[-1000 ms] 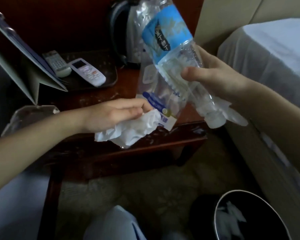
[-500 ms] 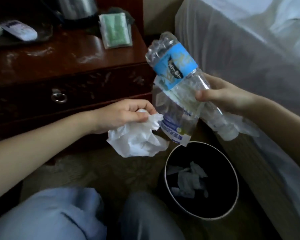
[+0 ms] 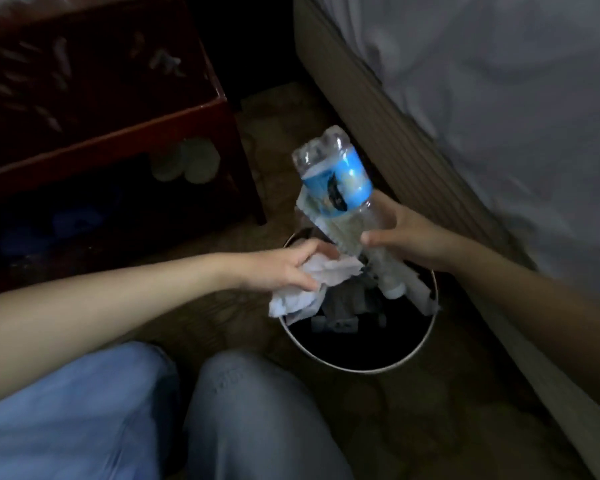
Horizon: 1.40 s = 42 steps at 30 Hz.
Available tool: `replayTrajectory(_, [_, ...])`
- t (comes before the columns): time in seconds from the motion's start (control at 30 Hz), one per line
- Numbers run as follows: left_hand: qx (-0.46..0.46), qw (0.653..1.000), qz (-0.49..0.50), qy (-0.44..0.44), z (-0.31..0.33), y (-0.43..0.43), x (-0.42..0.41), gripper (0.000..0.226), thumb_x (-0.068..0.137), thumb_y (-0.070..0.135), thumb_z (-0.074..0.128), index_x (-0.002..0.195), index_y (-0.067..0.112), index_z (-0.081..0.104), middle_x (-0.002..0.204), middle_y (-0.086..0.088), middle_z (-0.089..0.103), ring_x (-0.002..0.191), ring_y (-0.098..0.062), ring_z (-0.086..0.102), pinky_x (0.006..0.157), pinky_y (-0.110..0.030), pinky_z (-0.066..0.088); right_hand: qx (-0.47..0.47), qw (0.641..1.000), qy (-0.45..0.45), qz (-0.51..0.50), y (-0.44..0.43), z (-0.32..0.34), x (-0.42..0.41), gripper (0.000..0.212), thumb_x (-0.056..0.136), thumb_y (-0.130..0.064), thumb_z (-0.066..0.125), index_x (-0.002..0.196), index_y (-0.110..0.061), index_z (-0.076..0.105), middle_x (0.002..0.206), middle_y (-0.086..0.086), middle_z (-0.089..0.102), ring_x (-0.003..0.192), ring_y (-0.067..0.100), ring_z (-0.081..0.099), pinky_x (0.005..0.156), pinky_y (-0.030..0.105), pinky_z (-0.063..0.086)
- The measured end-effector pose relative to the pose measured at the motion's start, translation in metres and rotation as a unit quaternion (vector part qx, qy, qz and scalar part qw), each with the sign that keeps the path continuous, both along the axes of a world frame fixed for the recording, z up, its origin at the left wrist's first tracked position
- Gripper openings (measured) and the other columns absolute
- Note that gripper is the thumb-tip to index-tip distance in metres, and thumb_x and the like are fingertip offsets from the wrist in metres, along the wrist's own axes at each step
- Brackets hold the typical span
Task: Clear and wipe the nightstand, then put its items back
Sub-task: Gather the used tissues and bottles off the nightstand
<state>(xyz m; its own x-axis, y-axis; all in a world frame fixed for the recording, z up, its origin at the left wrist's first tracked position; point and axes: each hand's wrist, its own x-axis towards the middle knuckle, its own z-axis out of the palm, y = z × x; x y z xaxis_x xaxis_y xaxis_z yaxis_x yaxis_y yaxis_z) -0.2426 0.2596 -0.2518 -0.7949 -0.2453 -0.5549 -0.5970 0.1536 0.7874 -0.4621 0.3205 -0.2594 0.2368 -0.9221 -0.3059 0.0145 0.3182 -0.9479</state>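
Left hand (image 3: 274, 270): fingers curled round a crumpled white tissue (image 3: 310, 289), held above the bin's far-left rim.
Right hand (image 3: 407, 239): thumb and fingers wrapped round the neck half of the bottle, a closed grip.
Bottle (image 3: 338, 183): clear plastic with a blue label, tipped cap-down; the cap end hangs just over the bin's mouth and the base points up and away. A thin clear wrapper seems pinched along with it, but it is too blurred to be sure.
Bin (image 3: 361, 368): dark and round with a pale rim, on the floor between my knees and the bed (image 3: 499, 116); paper scraps lie inside.
Nightstand (image 3: 101, 109): upper left, well apart from both hands; dark, smudged wood.
Risk, bottle: it is long and tilted — released from here it may strike the rim and roll under the bed.
Risk, tissue: light and held near the rim's edge, so it may drift onto the floor.
Risk, order: I judge the smudges unwiped — discarding the tissue leaves nothing in hand to wipe with.
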Motion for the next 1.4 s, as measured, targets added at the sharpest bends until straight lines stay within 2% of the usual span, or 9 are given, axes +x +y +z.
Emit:
replayTrajectory(0.13, [-0.124, 0.981, -0.121, -0.085, -0.017, 0.014, 0.001, 0.086, 0.067, 0.029, 0.049, 0.146, 0.007, 0.022, 0.15, -0.015, 0.025, 0.142, -0.025, 0.02, 0.116, -0.026, 0.017, 0.04, 0.969, 0.225, 0.093, 0.016, -0.037, -0.002, 0.081, 0.067, 0.003, 0.077, 0.132, -0.017, 0.033, 0.121, -0.004, 0.054, 0.109, 0.006, 0.055, 0.086, 0.012, 0.043])
replayTrajectory(0.27, [-0.255, 0.925, -0.256, -0.12, -0.019, 0.033, 0.001, 0.045, 0.09, 0.028, 0.05, 0.133, 0.015, 0.047, 0.134, -0.012, 0.052, 0.125, -0.03, 0.047, 0.102, -0.033, 0.039, 0.072, 0.829, 0.491, 0.258, 0.021, -0.059, -0.004, 0.071, 0.073, -0.02, 0.073, 0.135, -0.014, 0.038, 0.132, 0.013, 0.042, 0.122, 0.033, 0.044, 0.102, 0.034, 0.038])
replayTrajectory(0.37, [-0.347, 0.89, -0.276, -0.108, -0.005, 0.033, 0.002, 0.03, 0.095, 0.031, 0.042, 0.119, 0.019, 0.057, 0.126, -0.005, 0.058, 0.116, -0.026, 0.053, 0.088, -0.033, 0.045, 0.063, 0.815, 0.499, 0.287, 0.014, -0.037, 0.008, 0.057, 0.083, -0.018, 0.063, 0.135, -0.014, 0.041, 0.13, 0.014, 0.045, 0.12, 0.03, 0.047, 0.101, 0.034, 0.04])
replayTrajectory(0.53, [-0.369, 0.909, -0.178, -0.074, 0.05, 0.009, 0.032, 0.024, 0.094, 0.027, 0.044, 0.113, 0.029, 0.06, 0.117, 0.009, 0.062, 0.111, -0.011, 0.055, 0.082, -0.027, 0.044, -0.071, 0.808, 0.543, 0.216, -0.01, 0.032, 0.035, 0.031, 0.088, -0.016, 0.05, 0.116, -0.026, 0.059, 0.105, -0.001, 0.065, 0.088, 0.014, 0.059, 0.081, 0.03, 0.05])
replayTrajectory(0.73, [-0.409, 0.908, -0.035, -0.078, 0.125, -0.024, 0.097, 0.02, 0.096, 0.03, 0.046, 0.106, 0.035, 0.062, 0.106, 0.015, 0.066, 0.095, -0.004, 0.06, 0.082, -0.032, 0.049, -0.332, 0.753, 0.557, 0.117, -0.053, 0.101, 0.092, 0.025, 0.092, -0.023, 0.047, 0.114, -0.026, 0.059, 0.115, -0.005, 0.063, 0.109, 0.017, 0.056, 0.079, 0.033, 0.048])
replayTrajectory(0.97, [-0.46, 0.869, 0.158, -0.092, 0.191, -0.07, 0.191, 0.015, 0.092, 0.03, 0.052, 0.097, 0.04, 0.062, 0.095, 0.011, 0.068, 0.083, -0.007, 0.061, 0.075, -0.037, 0.051, -0.459, 0.746, 0.482, 0.028, -0.127, 0.158, 0.162, 0.022, 0.09, -0.018, 0.051, 0.11, -0.021, 0.061, 0.088, -0.011, 0.055, 0.094, 0.018, 0.052, 0.066, 0.033, 0.046])
replayTrajectory(1.1, [-0.473, 0.847, 0.233, -0.07, 0.215, -0.104, 0.236, 0.016, 0.092, 0.025, 0.054, 0.094, 0.04, 0.06, 0.1, 0.007, 0.065, 0.087, -0.013, 0.061, 0.08, -0.046, 0.051, -0.506, 0.734, 0.453, 0.008, -0.179, 0.184, 0.192, 0.024, 0.088, -0.017, 0.055, 0.112, -0.015, 0.061, 0.099, 0.001, 0.062, 0.099, 0.025, 0.049, 0.076, 0.039, 0.047])
replayTrajectory(1.23, [-0.497, 0.827, 0.259, -0.042, 0.222, -0.153, 0.264, 0.015, 0.092, 0.017, 0.056, 0.101, 0.027, 0.063, 0.106, 0.006, 0.057, 0.099, -0.014, 0.055, 0.086, -0.034, 0.046, -0.537, 0.703, 0.464, -0.046, -0.241, 0.205, 0.209, 0.04, 0.08, -0.031, 0.051, 0.114, -0.011, 0.061, 0.112, 0.011, 0.06, 0.108, 0.038, 0.048, 0.088, 0.047, 0.043])
replayTrajectory(1.4, [-0.493, 0.834, 0.246, -0.016, 0.223, -0.224, 0.263, 0.028, 0.093, 0.019, 0.056, 0.121, 0.022, 0.054, 0.122, 0.008, 0.045, 0.115, -0.013, 0.046, 0.083, -0.011, 0.034, -0.462, 0.753, 0.468, 0.003, -0.309, 0.222, 0.202, 0.075, 0.075, -0.045, 0.069, 0.139, -0.022, 0.038, 0.148, 0.008, 0.032, 0.138, 0.038, 0.014, 0.112, 0.048, 0.014])
